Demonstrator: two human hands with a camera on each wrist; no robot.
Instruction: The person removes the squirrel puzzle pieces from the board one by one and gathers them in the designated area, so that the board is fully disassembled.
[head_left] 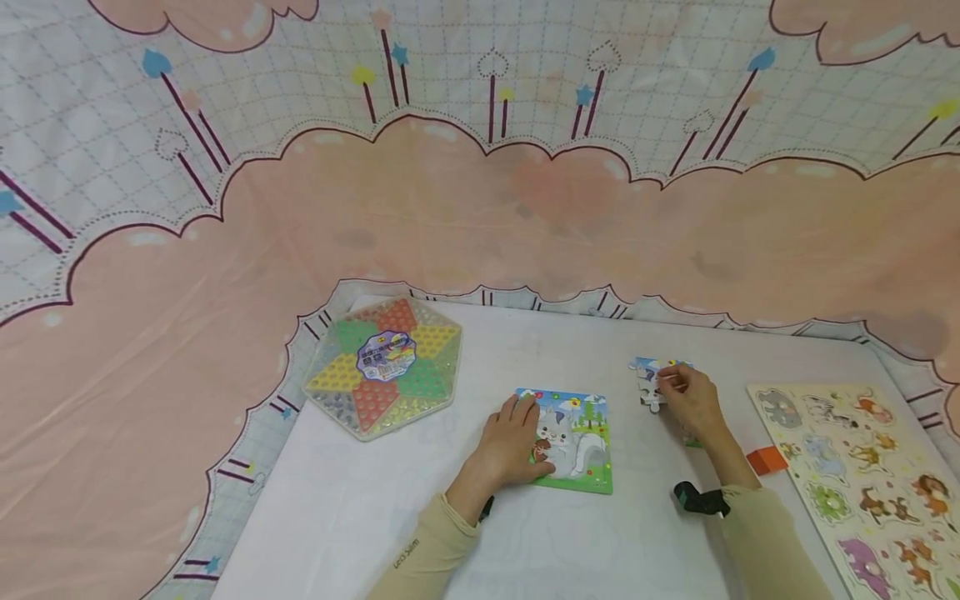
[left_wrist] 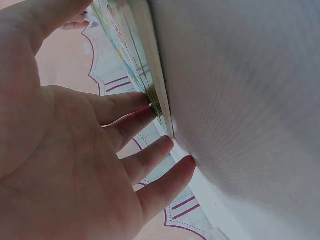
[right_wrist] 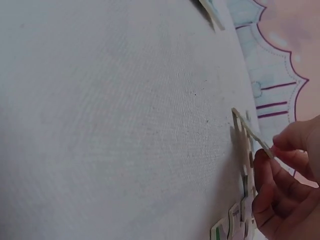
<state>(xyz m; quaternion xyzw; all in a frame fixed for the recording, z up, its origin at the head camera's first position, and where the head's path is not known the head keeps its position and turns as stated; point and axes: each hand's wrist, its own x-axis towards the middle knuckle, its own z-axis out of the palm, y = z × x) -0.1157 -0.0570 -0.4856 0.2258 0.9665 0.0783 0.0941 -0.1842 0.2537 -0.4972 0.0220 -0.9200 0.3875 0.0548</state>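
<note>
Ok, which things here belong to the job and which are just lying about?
In use, it seems:
- squirrel picture board under the left hand
- jigsaw pieces at the right hand

Just lying about:
- hexagonal game board
- orange block
- animal board

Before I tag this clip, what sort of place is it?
Likely an indoor play or filming corner, though the wider room is hidden: patterned backdrop behind a white table, with a star game board and squirrel puzzle on it.
</note>
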